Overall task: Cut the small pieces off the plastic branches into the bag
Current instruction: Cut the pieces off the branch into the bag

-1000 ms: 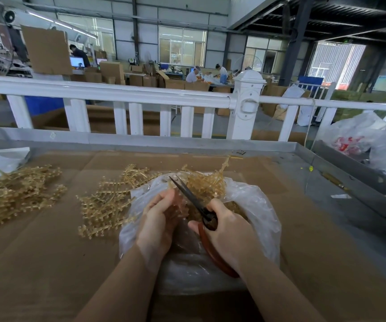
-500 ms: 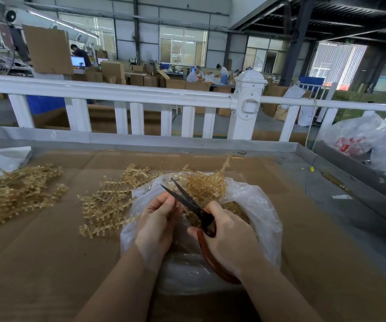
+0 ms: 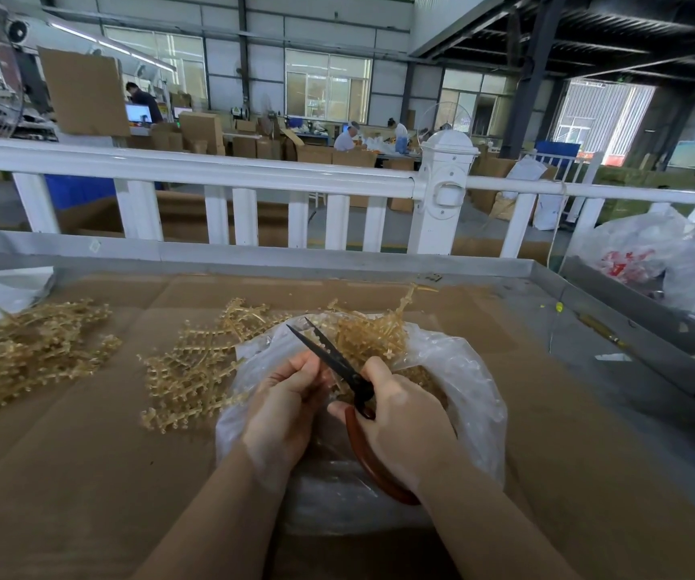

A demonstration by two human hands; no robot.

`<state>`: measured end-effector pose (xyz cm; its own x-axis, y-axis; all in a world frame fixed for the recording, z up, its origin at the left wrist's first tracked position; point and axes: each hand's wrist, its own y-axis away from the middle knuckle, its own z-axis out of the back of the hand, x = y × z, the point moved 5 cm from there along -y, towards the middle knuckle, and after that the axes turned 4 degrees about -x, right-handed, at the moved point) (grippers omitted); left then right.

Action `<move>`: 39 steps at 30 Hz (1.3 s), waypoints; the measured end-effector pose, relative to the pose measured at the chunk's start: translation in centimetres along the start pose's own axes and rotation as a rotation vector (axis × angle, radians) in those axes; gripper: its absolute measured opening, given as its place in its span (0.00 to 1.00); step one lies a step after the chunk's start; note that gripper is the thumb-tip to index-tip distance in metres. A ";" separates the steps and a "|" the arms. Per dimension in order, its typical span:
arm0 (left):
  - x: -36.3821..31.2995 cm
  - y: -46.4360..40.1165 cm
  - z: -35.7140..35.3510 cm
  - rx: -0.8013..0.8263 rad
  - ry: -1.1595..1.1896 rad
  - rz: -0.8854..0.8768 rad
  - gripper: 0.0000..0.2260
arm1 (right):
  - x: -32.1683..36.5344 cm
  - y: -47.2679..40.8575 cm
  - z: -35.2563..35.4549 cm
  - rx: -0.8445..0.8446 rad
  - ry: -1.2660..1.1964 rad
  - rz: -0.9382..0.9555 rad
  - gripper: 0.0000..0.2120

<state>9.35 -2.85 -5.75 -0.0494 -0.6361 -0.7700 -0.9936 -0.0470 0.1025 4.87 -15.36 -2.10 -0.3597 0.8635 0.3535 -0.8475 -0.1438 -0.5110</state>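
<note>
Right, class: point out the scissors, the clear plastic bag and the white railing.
scissors (image 3: 329,357): head view, on the black blades.
clear plastic bag (image 3: 469,395): head view, on its right wall.
white railing (image 3: 220,171): head view, on the top rail.

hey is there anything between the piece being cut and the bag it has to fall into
Nothing visible. The left hand and the scissors in the right hand work right over the open plastic bag.

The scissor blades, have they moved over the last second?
Yes. The scissors in the right hand have opened, their tips now spread apart above the rim of the plastic bag, which lies where it was.
</note>
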 end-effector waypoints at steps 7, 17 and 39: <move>0.2 -0.2 0.0 -0.028 0.013 0.031 0.08 | 0.2 -0.1 -0.3 0.036 -0.001 -0.008 0.19; 0.3 0.0 0.0 -0.013 -0.002 0.058 0.08 | 0.6 0.0 -0.2 0.062 0.010 -0.035 0.19; 0.2 1.5 -1.1 0.052 -0.243 0.012 0.03 | 0.2 -0.3 1.6 -0.252 -0.103 -0.179 0.14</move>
<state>7.96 -3.86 -5.06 -0.0776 -0.4323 -0.8984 -0.9964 0.0031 0.0845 4.46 -15.89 -0.61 -0.2624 0.8089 0.5261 -0.7820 0.1412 -0.6071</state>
